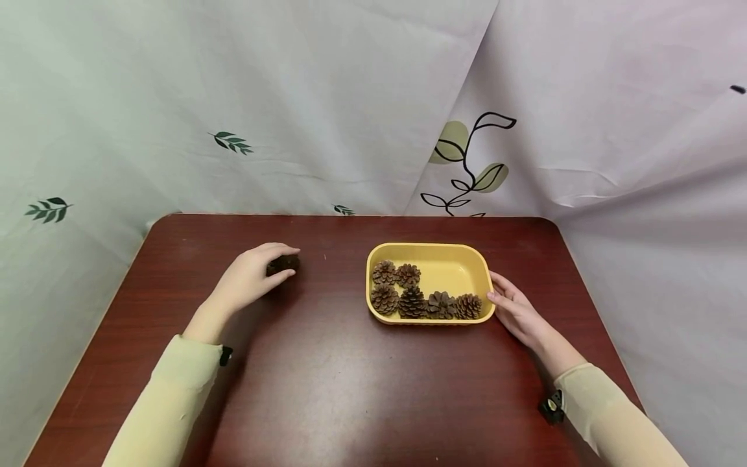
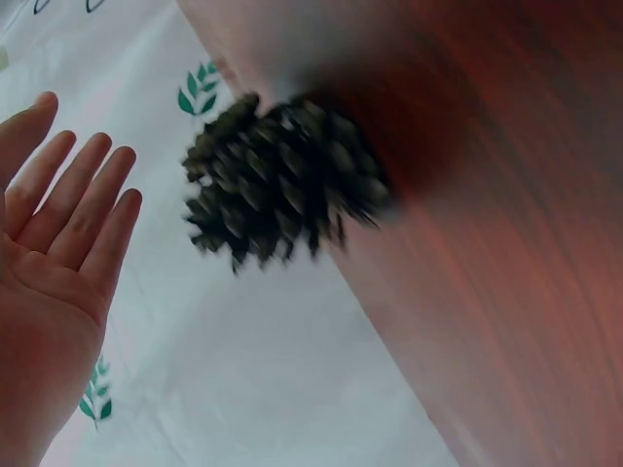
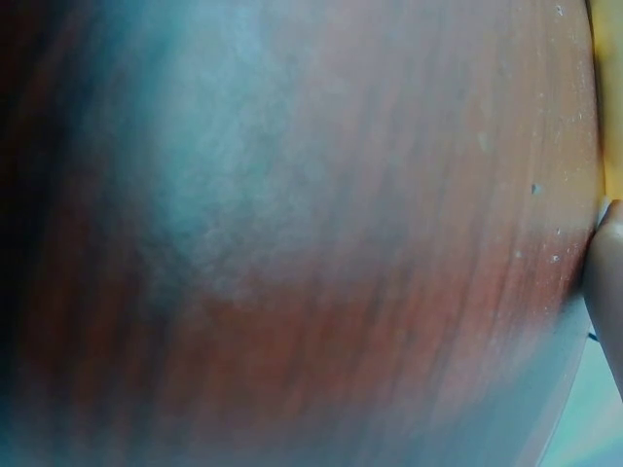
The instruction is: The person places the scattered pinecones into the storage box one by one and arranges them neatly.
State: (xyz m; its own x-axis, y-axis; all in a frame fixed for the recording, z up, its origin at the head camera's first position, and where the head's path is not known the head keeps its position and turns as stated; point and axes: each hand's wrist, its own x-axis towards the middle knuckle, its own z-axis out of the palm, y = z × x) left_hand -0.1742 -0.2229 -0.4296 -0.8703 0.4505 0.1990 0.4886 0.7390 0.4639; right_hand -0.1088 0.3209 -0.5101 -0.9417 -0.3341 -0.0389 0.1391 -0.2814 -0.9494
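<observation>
In the head view my left hand [image 1: 248,275] is at the table's left side, around a dark pine cone [image 1: 283,264] partly hidden by it. The left wrist view shows that hand [image 2: 63,243] with straight fingers, a visible gap between them and the pine cone [image 2: 282,185]. A yellow plastic container [image 1: 449,266] stands right of centre, with several brown pine cones [image 1: 412,302] along its left and near sides. My right hand [image 1: 519,314] grips the container's right end, thumb at the rim. The right wrist view catches only a digit [image 3: 608,282] at the container's yellow wall [image 3: 611,97].
The dark red wooden table [image 1: 327,383] has rounded far corners. A pale curtain [image 1: 292,117] with leaf prints hangs behind it and along both sides. Table surface lies between the left hand and the container.
</observation>
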